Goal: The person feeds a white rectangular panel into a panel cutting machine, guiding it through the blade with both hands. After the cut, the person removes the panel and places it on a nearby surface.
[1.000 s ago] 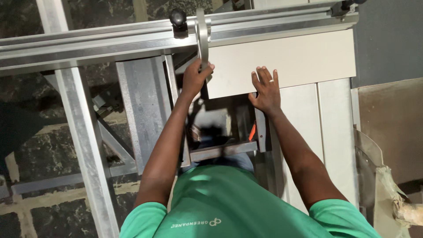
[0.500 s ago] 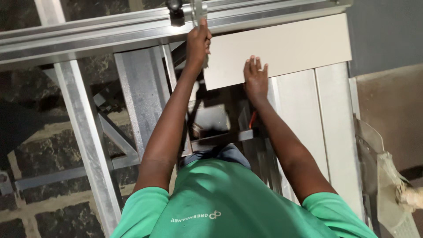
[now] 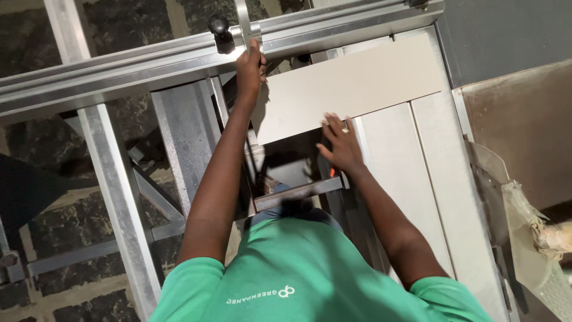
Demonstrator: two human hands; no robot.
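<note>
Since the earlier frame the left hand (image 3: 251, 64) has risen from the panel's corner to the upright metal handle (image 3: 242, 24); the right hand (image 3: 341, 146) has slid nearer along the panel's lower edge.

Left hand: closed around the handle's lower end, arm stretched full length. Grip placed where handle meets rail (image 3: 149, 65), apparently so the sliding part can be pushed or steadied along it.

Right hand: fingers spread flat, palm down on the near edge of the panel (image 3: 351, 89), holding nothing. The flat press looks meant to keep the panel seated while the other hand works the handle.

Panel: pale beige rectangle, lying flat across the worktop (image 3: 411, 173), long side roughly parallel to the rail, left end just under the left hand, far edge close to the rail. Its near edge overhangs a dark opening in the machine.

Worktop: pale slatted surface running toward the viewer at right; it carries the panel's right half.

Rail: long aluminium extrusion crossing the view on a slant, from left edge to top right.

Knob (image 3: 219, 27): black, round, seated on the rail just left of the handle; likely a clamp, though its function cannot be confirmed.

Frame legs (image 3: 113, 197): grey metal uprights and braces left of the worktop, over dark stone floor.

Shirt (image 3: 304, 274): green, the person's own, bottom centre.

Bag (image 3: 530, 226): crumpled brown sheeting at right edge, well apart from both hands.
</note>
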